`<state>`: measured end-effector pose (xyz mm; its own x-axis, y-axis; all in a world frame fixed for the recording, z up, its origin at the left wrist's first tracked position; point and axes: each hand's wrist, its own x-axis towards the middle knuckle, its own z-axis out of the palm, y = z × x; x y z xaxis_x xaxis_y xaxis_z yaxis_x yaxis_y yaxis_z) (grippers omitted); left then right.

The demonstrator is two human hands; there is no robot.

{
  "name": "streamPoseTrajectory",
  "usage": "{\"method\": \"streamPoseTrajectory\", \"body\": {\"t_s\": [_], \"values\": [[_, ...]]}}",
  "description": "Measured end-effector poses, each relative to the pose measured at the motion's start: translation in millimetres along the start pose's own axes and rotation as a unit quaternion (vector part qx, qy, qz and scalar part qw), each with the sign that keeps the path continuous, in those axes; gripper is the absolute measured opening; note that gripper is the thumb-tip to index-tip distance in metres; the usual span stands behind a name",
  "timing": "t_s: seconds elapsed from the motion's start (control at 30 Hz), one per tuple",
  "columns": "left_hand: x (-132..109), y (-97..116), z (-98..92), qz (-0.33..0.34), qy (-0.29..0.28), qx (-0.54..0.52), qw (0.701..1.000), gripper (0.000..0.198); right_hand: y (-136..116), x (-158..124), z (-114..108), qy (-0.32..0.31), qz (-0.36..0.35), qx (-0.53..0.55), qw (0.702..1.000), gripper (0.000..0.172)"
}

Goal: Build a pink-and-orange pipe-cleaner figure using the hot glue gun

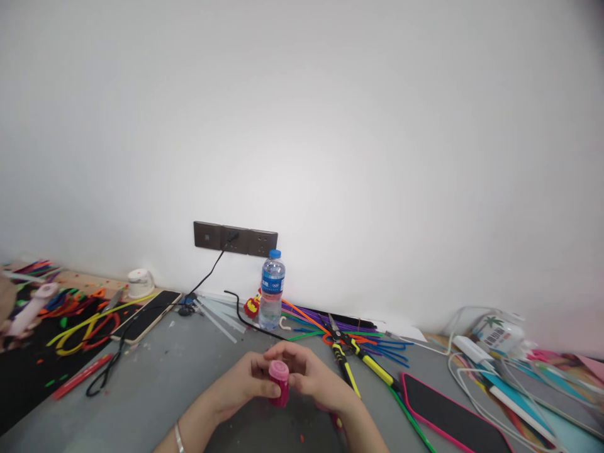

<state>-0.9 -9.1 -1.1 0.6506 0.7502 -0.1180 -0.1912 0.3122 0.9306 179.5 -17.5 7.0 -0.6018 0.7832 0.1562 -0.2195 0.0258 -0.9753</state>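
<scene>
Over the grey table, my left hand [240, 385] and my right hand [315, 381] close on a small pink cylinder [279, 391] from both sides. It stands upright, deep pink below with a paler pink, rounded top. My left thumb presses its near side, and my right thumb and fingers touch the other side. What it is made of, I cannot make out. Behind my hands stands a clear water bottle [272, 308] with a blue cap. Beyond my right hand lie yellow-and-black handled cutters [349, 352] among coloured fuzzy stems [391, 352].
A pink-edged phone [448, 415] lies at right beside white cables [465, 377]. To the left are another phone [147, 318], a red marker [82, 376], scissors [89, 327] and a black cord [207, 277] plugged into the wall socket [234, 240]. A co-worker's hand [23, 327] shows at far left.
</scene>
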Motion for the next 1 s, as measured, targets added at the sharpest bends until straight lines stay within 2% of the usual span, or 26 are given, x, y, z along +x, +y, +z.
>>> {"method": "streamPoseTrajectory", "body": {"t_s": [0.27, 1.0], "values": [[-0.6, 0.4, -0.3, 0.005, -0.018, -0.005, 1.000, 0.030, -1.5, 0.0, 0.2, -0.005, 0.002, 0.005, 1.000, 0.048], [-1.7, 1.0, 0.3, 0.007, -0.013, 0.006, 1.000, 0.029, -2.0, 0.3, 0.7, 0.000, 0.013, 0.007, 1.000, 0.049]]}}
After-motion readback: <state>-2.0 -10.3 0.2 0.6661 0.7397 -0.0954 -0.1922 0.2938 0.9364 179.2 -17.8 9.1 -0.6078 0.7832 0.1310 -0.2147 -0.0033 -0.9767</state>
